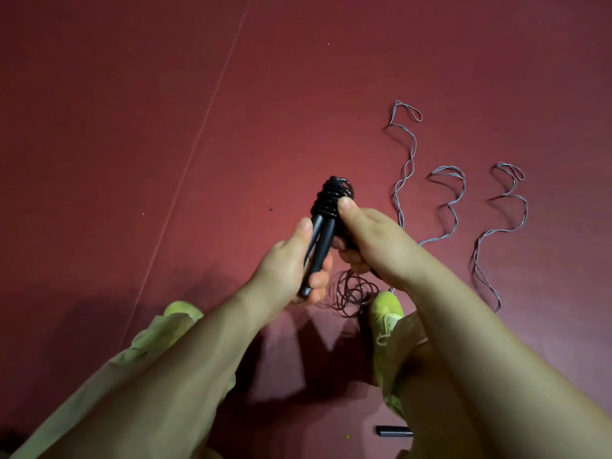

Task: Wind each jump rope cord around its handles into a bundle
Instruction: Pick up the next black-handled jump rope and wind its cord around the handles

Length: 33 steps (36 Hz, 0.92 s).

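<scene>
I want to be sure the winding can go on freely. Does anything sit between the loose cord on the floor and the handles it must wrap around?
Nothing visible does. The left hand grips the handles, the right hand holds the wound part, and the loose cord lies in a small tangle just below, beside the shoe.

A dark red floor [132, 94] filled the view. A thin pale seam line [205, 127] ran diagonally across it; light pooled brightest right of that seam.
</scene>
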Motion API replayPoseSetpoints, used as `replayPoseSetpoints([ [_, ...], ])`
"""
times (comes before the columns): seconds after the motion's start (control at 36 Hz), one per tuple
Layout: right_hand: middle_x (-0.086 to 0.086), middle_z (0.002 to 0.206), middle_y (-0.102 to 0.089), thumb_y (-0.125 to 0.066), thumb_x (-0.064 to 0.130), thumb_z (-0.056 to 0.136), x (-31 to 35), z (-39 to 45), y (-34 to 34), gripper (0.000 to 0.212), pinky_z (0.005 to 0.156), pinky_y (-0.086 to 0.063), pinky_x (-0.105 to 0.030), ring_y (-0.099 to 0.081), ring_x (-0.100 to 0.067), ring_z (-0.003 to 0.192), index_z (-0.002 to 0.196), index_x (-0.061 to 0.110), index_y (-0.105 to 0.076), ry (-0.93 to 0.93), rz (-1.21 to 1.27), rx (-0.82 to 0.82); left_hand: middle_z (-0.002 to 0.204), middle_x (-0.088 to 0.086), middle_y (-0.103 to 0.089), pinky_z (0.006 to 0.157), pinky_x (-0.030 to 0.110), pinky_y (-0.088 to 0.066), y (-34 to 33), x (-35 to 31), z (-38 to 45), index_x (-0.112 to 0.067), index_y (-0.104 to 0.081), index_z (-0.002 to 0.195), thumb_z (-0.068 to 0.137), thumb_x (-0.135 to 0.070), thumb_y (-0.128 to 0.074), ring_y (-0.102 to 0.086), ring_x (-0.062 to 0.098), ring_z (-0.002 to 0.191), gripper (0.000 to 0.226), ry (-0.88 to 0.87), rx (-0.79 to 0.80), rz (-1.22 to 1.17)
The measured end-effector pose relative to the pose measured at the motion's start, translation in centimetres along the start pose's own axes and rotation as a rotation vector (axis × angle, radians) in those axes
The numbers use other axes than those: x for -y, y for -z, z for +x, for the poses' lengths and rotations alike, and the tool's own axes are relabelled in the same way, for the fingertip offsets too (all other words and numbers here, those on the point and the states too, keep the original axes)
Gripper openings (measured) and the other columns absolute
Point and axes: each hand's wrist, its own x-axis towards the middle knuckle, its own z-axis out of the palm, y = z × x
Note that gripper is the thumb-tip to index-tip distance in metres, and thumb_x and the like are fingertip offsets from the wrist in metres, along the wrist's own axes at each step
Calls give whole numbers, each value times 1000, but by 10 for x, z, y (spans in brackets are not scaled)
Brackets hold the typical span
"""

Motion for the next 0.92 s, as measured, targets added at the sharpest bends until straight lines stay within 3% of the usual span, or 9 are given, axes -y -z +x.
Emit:
replayPoseSetpoints([
  [0.19,9,48,-42,-23,46,102,-7,18,-17,56,50,-25,-29,-34,-8,42,59,18,-46,-2,-349,-192,51,5,-45,44,25,-36,16,0,8,-3,-57,82,102,-44,-23,-41,20,39,57,-53,-112,289],
  [0.28,3,58,-52,-17,49,101,-9,20,-25,62,58,-33,-33,-47,-16,57,60,18,-51,-4,-446,-282,46,0,-49,51,31,-42,27,-1,9,-10,-54,66,101,-46,-24,-48,21,41,59,-95,-163,517],
  [0.36,1,54,-51,-15,57,98,-14,23,-34,66,63,-43,-39,-48,-22,54,60,17,-51,-89,-365,-237,56,1,-57,65,39,-51,39,-4,6,-16,-50,62,97,-53,-18,-61,27,58,60,-160,-222,898],
  [0.44,-1,57,-53,-19,72,90,-16,25,-36,73,54,-41,-31,-48,-21,49,71,12,-56,-255,-197,-151,74,1,-53,71,40,-44,43,-3,2,-20,-42,72,95,-53,-17,-57,33,83,48,-193,-262,1253],
  [0.58,3,56,-47,-42,77,78,-17,23,-33,61,44,-27,-24,-34,-13,42,72,18,-56,-309,16,-82,78,0,-53,68,40,-40,47,-1,-1,-17,-43,88,98,-47,-28,-56,35,84,36,-327,-231,1376],
  [0.67,1,57,-40,-47,66,78,-15,23,-32,47,45,-20,-25,-27,-13,42,67,20,-49,-271,52,-145,81,0,-54,75,44,-44,46,2,3,-15,-43,90,95,-52,-34,-55,31,83,38,-356,-178,1220],
  [0.75,2,53,-33,-45,58,71,-9,22,-28,40,45,-15,-25,-23,-12,40,64,19,-42,-225,138,-165,78,0,-62,83,50,-46,45,-1,4,-16,-57,86,74,-68,-44,-58,21,77,56,-146,-52,730],
  [0.86,1,51,-39,-53,53,59,-7,19,-23,42,38,-20,-19,-30,-11,37,73,14,-52,-93,386,-117,91,16,-73,82,41,-53,50,-9,-3,-10,-68,97,69,-77,-35,-69,31,86,79,197,308,155],
  [0.92,-4,60,-39,-60,53,51,-6,17,-26,36,39,-19,-20,-28,-14,43,63,20,-62,33,480,-23,96,22,-70,83,44,-54,48,-10,-8,-2,-69,99,67,-81,-36,-68,35,90,92,297,546,-112],
])
